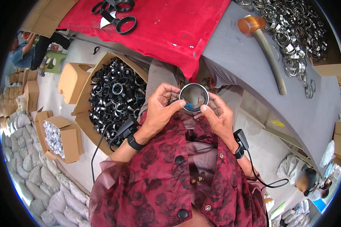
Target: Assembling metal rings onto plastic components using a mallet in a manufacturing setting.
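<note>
Black-and-silver ring (194, 97) at frame centre, clamped between left hand (160, 109) and right hand (218, 115), thumbs pressed on its lower rim; box of black rings (115, 100) centre-left.

Both hands, left (159, 109) and right (219, 115), grip one ring (194, 97); box of rings (115, 100) left; mallet (263, 45) far right.

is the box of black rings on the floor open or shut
Open: the cardboard box has its flaps folded out, and the black rings inside show, heaped to near its top.
</note>
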Motion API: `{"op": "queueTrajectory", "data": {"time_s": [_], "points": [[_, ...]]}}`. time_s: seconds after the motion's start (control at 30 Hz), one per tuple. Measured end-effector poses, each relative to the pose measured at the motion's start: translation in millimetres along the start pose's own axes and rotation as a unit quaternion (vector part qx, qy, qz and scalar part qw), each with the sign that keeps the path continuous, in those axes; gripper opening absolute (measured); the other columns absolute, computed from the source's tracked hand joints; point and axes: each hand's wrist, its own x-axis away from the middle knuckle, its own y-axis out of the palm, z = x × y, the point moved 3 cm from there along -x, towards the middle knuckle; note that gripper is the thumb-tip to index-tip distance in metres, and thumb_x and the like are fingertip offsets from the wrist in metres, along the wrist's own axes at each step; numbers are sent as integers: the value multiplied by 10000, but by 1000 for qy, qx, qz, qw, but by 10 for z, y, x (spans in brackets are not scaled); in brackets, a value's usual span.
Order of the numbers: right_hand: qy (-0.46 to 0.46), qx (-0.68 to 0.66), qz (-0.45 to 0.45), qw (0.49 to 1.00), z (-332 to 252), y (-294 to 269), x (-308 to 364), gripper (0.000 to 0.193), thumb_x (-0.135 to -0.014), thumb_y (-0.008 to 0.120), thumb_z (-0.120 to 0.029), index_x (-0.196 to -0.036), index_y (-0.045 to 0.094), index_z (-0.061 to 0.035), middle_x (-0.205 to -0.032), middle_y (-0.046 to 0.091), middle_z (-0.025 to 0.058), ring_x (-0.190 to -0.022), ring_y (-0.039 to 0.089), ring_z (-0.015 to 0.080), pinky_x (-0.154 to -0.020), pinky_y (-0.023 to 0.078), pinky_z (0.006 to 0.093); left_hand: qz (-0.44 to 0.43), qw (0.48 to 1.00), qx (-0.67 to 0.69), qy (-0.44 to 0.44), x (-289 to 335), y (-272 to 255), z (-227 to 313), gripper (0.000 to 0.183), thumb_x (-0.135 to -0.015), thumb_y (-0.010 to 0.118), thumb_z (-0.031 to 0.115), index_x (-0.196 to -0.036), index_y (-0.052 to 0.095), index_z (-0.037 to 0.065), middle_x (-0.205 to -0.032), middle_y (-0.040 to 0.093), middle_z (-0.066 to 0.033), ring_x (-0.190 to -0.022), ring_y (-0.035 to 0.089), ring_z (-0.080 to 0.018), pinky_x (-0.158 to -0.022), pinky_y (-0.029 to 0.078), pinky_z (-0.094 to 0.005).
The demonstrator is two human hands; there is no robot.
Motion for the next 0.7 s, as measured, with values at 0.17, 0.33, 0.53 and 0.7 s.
{"op": "queueTrajectory", "data": {"time_s": [0.17, 0.33, 0.53, 0.7], "points": [[-11, 13, 16, 1000, -52, 23, -31, 417, -1024, 617, -76, -1387, 523, 108, -1116, 706, 139, -954, 684, 155, -797, 601, 311, 10, 1000, 3, 20, -14, -29, -76, 256, -922, 745, -27, -1133, 600, -16, -1041, 711, -101, -941, 676, -125, -845, 558, -257], [0, 17, 20, 1000, -90, 1, -116, 409, -1016, 624, -72, -1371, 539, 111, -1093, 711, 131, -924, 688, 148, -787, 601, 308, 22, 1000, -5, 8, -43, -17, -102, 266, -942, 735, 8, -1161, 586, -11, -1046, 707, -100, -954, 674, -127, -849, 554, -259], [-10, 60, 14, 998, -466, -55, -571, 395, -1005, 641, -94, -1335, 573, 113, -1031, 721, 112, -839, 703, 144, -743, 600, 288, 13, 968, -212, 130, -273, -111, -18, 221, -1045, 617, 158, -1188, 606, -10, -1088, 699, -65, -1003, 656, -139, -940, 516, -310], [-2, 79, -7, 997, -760, -6, -954, 449, -1024, 631, -162, -1356, 556, 130, -1026, 726, 121, -846, 708, 137, -734, 597, 277, 22, 989, -125, 77, -562, -146, 84, 155, -1024, 654, 152, -1005, 673, -1, -948, 709, -46, -904, 646, -110, -880, 506, -290]]}}
